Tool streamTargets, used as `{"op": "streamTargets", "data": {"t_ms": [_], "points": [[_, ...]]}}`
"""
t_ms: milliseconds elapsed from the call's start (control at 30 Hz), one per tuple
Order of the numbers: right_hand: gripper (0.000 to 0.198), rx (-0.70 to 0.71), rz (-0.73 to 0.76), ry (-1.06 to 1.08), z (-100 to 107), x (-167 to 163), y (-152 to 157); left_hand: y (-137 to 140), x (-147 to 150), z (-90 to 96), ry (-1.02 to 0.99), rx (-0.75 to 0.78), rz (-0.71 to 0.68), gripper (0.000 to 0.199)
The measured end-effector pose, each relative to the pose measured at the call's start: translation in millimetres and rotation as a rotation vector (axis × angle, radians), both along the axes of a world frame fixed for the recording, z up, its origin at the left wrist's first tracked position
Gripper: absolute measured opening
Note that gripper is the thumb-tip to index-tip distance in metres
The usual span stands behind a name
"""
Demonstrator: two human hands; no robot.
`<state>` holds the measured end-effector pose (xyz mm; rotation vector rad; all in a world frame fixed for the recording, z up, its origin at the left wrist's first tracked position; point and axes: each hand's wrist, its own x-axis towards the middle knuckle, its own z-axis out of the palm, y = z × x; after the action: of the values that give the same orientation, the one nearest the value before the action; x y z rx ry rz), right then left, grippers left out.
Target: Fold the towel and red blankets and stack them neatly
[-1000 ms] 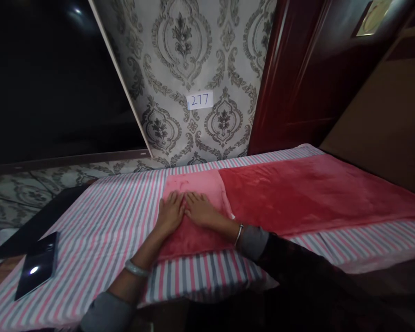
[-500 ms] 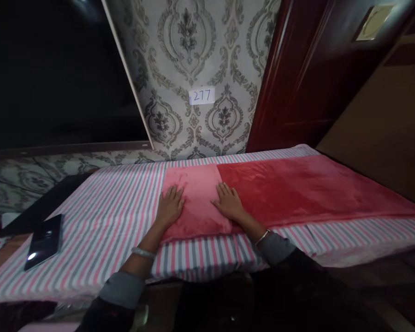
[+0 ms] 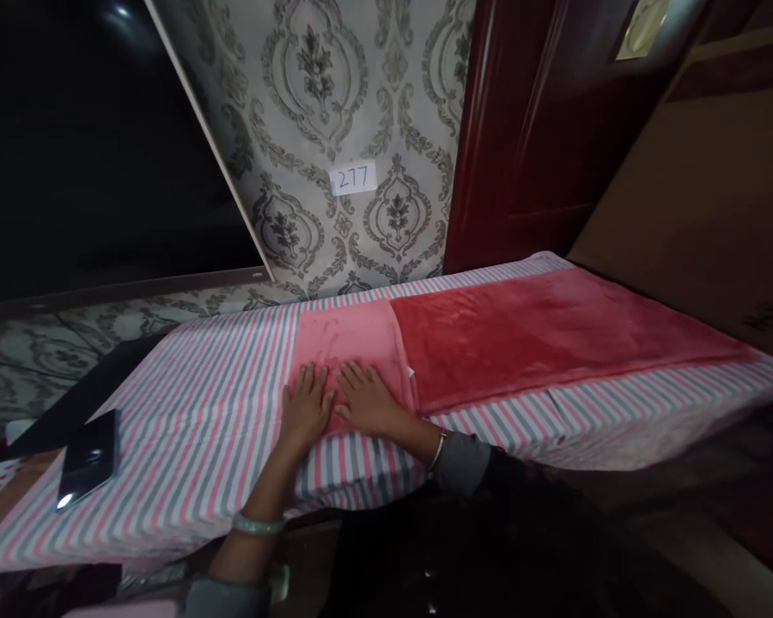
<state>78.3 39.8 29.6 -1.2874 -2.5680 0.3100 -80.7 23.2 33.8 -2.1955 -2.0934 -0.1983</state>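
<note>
A long red plush cloth (image 3: 483, 339) lies across a striped sheet, its left end folded over into a lighter pink panel (image 3: 348, 333). My left hand (image 3: 306, 405) rests flat near the panel's lower left corner, fingers stretched out. Close beside it, my right hand (image 3: 368, 402) also presses flat on the panel, fingers spread. A small white tag (image 3: 410, 372) pokes out at the fold's right edge. Both hands hide part of the panel's near side.
The striped sheet (image 3: 212, 412) covers the table. A dark phone or tablet (image 3: 88, 457) lies at its left. Behind stand a large black screen (image 3: 96, 154) and patterned wallpaper with a "277" label (image 3: 353, 178). A dark red door (image 3: 521, 129) and brown board (image 3: 696, 189) are at right.
My right hand has slid left and nearer, from the panel's right edge to beside my left hand. My left hand has shifted slightly nearer. The view has turned a little, and the white tag now shows.
</note>
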Motion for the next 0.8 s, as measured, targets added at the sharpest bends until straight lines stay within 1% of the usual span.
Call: {"op": "streamTargets", "data": {"t_ms": [100,233,300,400,467,533,567,633,733,800], "points": [[0.068,-0.005,-0.02,-0.028,-8.8,29.2,5.2,-2.2,2.9,-10.4,0.0,0.013,0.008,0.055],[0.064,-0.015,-0.131,-0.092,-9.8,72.9,3.8,0.1,1.4,-15.9,-0.065,0.109,-0.025,0.053],[0.06,-0.021,-0.164,-0.095,-9.7,89.4,-2.2,-0.9,-1.5,-18.3,-0.134,0.212,-0.054,0.049],[0.056,-0.018,-0.247,-0.049,-7.8,105.6,-13.6,-5.0,-7.8,-22.5,-0.278,0.433,-0.095,0.042],[0.054,-0.014,-0.322,-0.016,-4.1,110.4,-19.6,-8.1,-12.2,-24.3,-0.357,0.575,-0.1,0.039],[0.053,-0.024,-0.374,-0.003,0.9,110.8,-22.8,-10.8,-15.5,-25.0,-0.405,0.668,-0.088,0.036],[0.053,-0.036,-0.39,0.005,3.2,109.5,-23.3,-12.0,-16.5,-25.0,-0.425,0.688,-0.089,0.035],[0.056,-0.069,-0.402,0.04,6.5,105.3,-21.9,-14.3,-17.3,-24.6,-0.473,0.681,-0.11,0.033],[0.061,-0.123,-0.369,0.142,6.0,98.6,-14.9,-17.7,-16.4,-23.3,-0.524,0.628,-0.155,0.033],[0.06,-0.143,-0.334,0.223,2.1,96.5,-8.2,-19.2,-15.2,-22.1,-0.498,0.577,-0.17,0.034]]}}
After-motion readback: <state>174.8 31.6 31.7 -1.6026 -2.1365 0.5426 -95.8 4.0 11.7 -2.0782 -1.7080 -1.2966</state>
